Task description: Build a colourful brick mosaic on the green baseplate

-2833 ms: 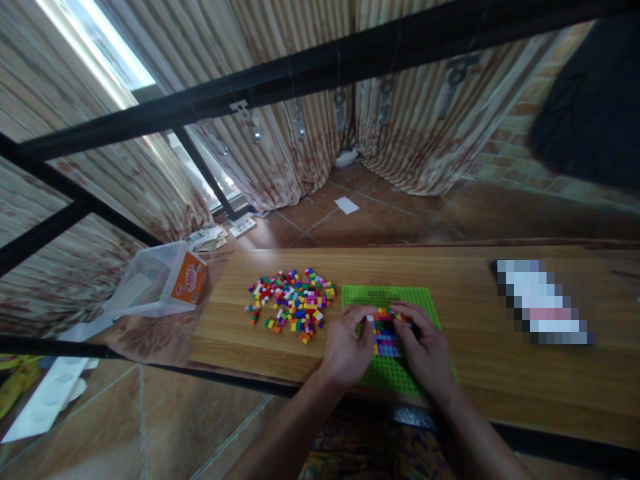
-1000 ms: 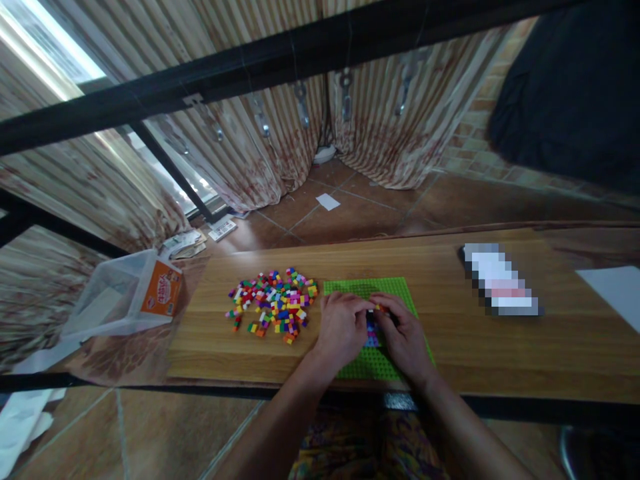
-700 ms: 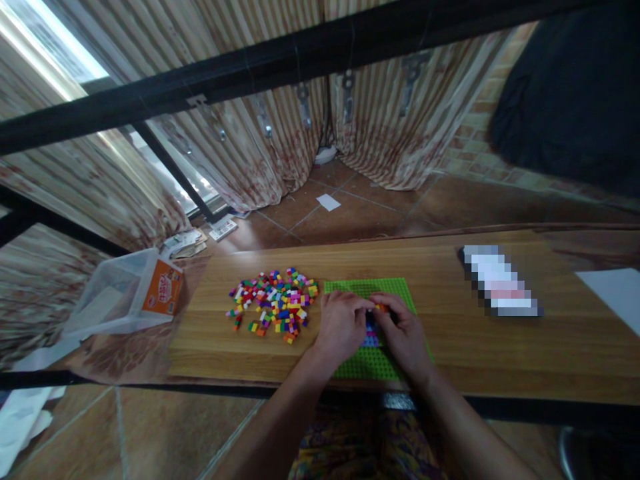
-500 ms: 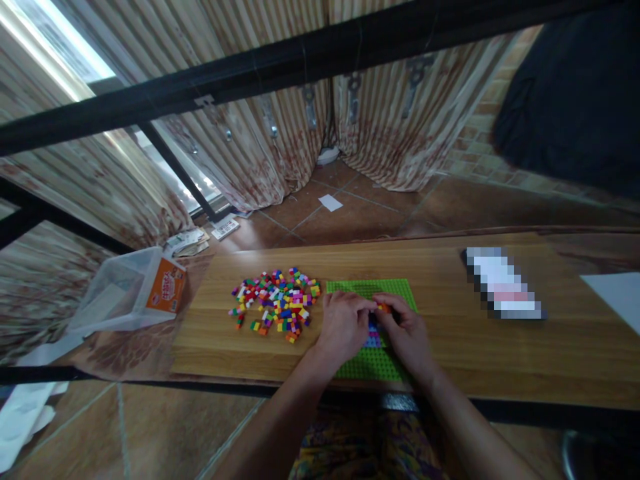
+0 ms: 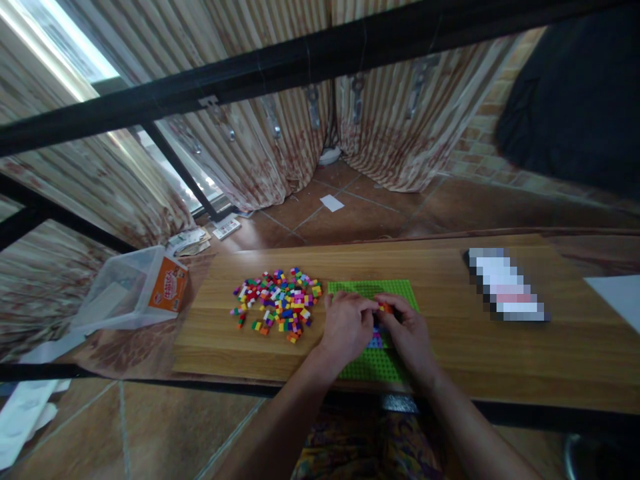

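Note:
Both hands meet over a green studded baseplate (image 5: 373, 367) on the wooden board. My left hand (image 5: 349, 323) is closed, its fingertips pressed to small bricks near the plate's middle. From the other side, my right hand (image 5: 407, 330) pinches at an orange-red toy brick (image 5: 385, 307). Blue and purple bricks (image 5: 375, 340) sit on the plate between the hands, partly covered by them. What the left fingertips hold, if anything, is hidden. Left of the plate lies a loose heap of coloured toy bricks (image 5: 285, 300).
A clear plastic box (image 5: 120, 293) with an orange label stands beyond the left end of the wooden board (image 5: 215, 353). Toward the right lies a blurred-out phone-like object (image 5: 507, 283), with white paper (image 5: 615, 293) past it. A black bar (image 5: 280, 57) crosses above.
Both hands stay at the same spot on the baseplate, with only slight finger movement. The whole view has shifted a little.

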{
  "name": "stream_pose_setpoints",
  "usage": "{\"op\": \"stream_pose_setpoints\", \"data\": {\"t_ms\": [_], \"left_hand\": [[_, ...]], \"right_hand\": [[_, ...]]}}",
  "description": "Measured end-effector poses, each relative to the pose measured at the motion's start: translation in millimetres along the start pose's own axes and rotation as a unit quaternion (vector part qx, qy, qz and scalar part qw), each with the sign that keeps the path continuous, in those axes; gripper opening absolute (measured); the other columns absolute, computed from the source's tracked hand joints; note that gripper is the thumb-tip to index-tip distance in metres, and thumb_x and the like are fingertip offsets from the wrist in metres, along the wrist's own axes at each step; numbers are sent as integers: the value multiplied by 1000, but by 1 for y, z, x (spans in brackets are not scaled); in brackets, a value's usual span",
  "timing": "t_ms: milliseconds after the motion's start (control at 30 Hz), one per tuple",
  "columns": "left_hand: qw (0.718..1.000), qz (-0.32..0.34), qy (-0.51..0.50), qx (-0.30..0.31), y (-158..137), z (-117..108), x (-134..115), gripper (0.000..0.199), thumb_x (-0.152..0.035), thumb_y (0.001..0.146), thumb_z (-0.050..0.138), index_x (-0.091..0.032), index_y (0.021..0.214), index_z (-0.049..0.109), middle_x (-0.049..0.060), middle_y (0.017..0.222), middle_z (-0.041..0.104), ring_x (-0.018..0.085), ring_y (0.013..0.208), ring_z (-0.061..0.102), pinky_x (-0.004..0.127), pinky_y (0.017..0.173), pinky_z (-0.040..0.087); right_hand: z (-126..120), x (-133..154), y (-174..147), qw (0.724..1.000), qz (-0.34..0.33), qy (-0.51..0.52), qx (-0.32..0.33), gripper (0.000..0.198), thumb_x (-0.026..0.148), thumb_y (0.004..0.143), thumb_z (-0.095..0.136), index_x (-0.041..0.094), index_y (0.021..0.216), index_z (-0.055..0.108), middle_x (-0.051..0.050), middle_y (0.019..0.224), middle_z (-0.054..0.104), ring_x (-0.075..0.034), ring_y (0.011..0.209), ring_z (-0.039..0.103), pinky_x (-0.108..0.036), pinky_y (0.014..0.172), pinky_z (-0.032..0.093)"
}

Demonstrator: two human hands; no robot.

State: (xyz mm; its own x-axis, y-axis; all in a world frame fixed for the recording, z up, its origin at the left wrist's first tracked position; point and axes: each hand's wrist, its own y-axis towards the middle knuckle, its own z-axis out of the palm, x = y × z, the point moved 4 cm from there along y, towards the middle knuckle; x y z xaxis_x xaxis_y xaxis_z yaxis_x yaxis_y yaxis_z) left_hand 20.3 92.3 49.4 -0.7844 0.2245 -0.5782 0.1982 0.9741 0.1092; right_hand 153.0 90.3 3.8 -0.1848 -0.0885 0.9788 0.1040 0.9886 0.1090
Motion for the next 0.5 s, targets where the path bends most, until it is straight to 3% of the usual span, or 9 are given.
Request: {"op": "stream_pose_setpoints", "data": {"t_ms": [500], "left_hand": [[999, -2, 31, 12, -1, -1, -6, 25, -18, 85, 50, -28, 91, 72, 1, 93, 72, 22, 93, 57, 44, 93, 37]], "right_hand": [[-1, -7, 3, 1000, 19, 20, 9, 19, 30, 72, 64, 23, 89, 71, -5, 97, 67, -22, 95, 60, -43, 91, 45]]}}
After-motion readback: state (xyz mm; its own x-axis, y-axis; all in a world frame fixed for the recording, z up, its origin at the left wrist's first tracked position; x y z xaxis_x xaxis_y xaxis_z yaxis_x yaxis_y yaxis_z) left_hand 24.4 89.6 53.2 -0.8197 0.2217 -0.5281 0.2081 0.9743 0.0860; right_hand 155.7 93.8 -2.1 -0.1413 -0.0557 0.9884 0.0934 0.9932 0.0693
